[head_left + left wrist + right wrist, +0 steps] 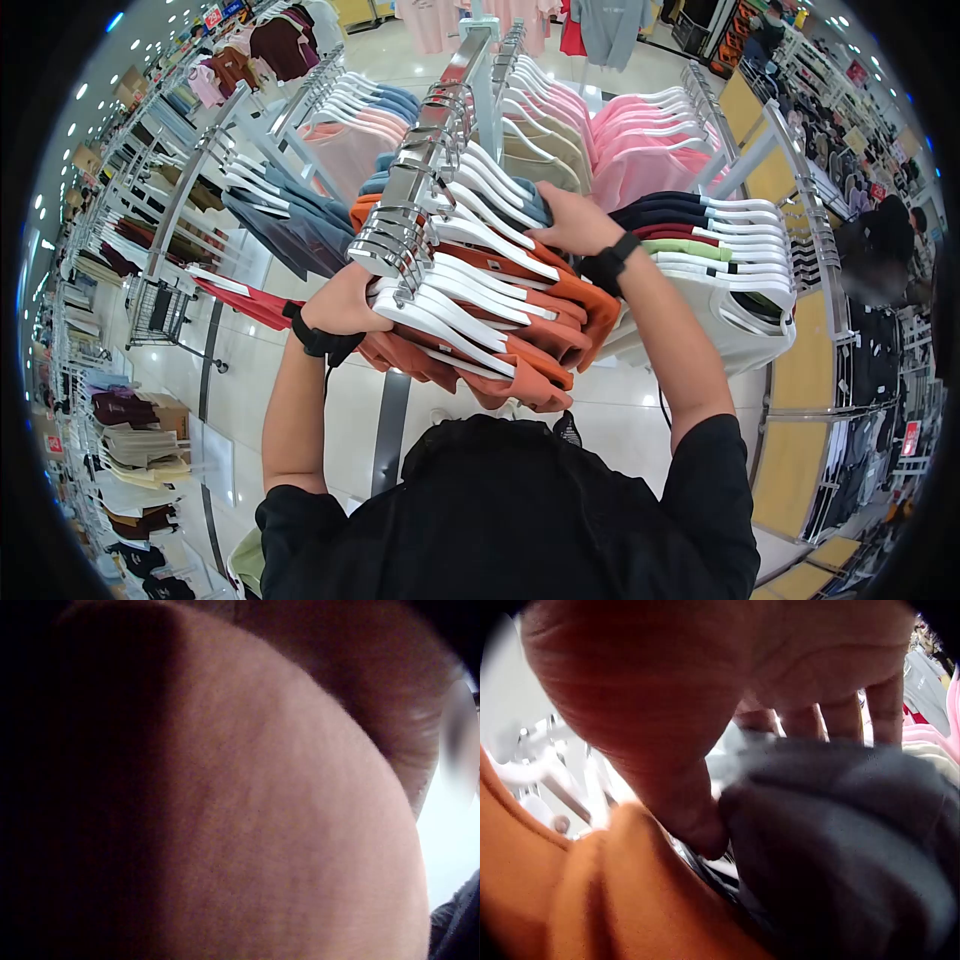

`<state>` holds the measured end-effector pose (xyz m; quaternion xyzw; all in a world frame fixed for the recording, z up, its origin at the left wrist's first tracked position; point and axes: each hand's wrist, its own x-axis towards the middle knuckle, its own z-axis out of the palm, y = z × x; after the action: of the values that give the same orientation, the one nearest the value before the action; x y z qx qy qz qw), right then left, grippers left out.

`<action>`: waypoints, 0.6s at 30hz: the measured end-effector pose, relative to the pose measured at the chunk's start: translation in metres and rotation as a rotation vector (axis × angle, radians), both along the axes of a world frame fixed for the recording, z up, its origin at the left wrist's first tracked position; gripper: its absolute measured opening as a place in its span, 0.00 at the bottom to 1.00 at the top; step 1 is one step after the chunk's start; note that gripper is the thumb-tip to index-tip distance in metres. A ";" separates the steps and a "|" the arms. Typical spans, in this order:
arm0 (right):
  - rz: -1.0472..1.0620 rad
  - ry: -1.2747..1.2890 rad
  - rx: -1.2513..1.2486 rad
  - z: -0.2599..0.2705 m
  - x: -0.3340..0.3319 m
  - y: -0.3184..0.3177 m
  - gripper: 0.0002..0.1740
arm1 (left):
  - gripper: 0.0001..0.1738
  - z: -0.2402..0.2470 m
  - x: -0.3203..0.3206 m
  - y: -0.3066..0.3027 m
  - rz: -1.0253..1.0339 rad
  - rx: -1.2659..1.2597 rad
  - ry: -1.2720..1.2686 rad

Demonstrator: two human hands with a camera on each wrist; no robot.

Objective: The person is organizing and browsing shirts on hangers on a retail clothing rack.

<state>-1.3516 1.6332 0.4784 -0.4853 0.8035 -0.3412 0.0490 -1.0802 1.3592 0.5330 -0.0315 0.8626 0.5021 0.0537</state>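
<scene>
Orange shirts (598, 312) hang on white hangers (455, 312) at the near end of a metal rail (405, 185). At their left shoulders is my left hand (345, 302), its thumb at the front hangers and its fingers hidden behind the garments. Only skin of that hand fills the left wrist view. Farther along the rail, my right hand (578, 222) grips the shoulder of a blue-grey shirt (840, 840). In the right wrist view its thumb (705, 832) lies on the near side and its fingers reach over the far side. Orange fabric hangs just beside that thumb.
Pink shirts (640, 150) and beige shirts (540, 155) hang behind. Dark, green and white garments (700, 300) hang close on the right. Blue-grey shirts (290, 225) are on a rack at left. A black wire cart (158, 312) stands farther left on the tiled floor.
</scene>
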 end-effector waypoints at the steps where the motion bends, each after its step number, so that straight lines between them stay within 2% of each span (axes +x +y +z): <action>1: 0.010 -0.027 0.099 -0.003 -0.002 -0.008 0.33 | 0.40 0.001 0.001 0.000 0.006 0.002 0.002; 5: 0.019 -0.107 0.023 -0.026 -0.015 -0.028 0.29 | 0.41 -0.008 0.002 -0.004 -0.012 -0.048 0.059; 7: -0.023 -0.116 -0.180 -0.024 -0.016 -0.027 0.23 | 0.41 -0.011 0.002 -0.009 -0.017 -0.041 0.104; 9: -0.081 -0.128 -0.226 -0.014 -0.016 -0.021 0.26 | 0.41 -0.007 0.003 -0.005 -0.028 -0.053 0.094; 12: -0.190 -0.270 -0.191 -0.001 -0.020 -0.003 0.27 | 0.40 -0.008 0.005 -0.005 -0.013 -0.084 0.078; 14: -0.261 -0.386 -0.254 -0.008 -0.022 0.013 0.26 | 0.40 -0.011 0.005 -0.004 0.003 -0.066 0.125; 15: -0.283 -0.380 -0.253 -0.013 -0.017 0.022 0.26 | 0.40 -0.011 0.004 -0.007 -0.005 -0.135 0.075; 17: -0.364 -0.496 -0.176 -0.030 0.003 0.041 0.25 | 0.40 -0.009 0.003 -0.007 -0.011 -0.109 0.050; 18: -0.362 -0.427 -0.189 -0.043 0.011 0.050 0.25 | 0.40 -0.010 0.003 -0.004 0.013 -0.071 0.092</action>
<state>-1.3406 1.6833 0.4351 -0.2539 0.8131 -0.5123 0.1099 -1.0770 1.3555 0.5232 -0.0160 0.8812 0.4723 0.0093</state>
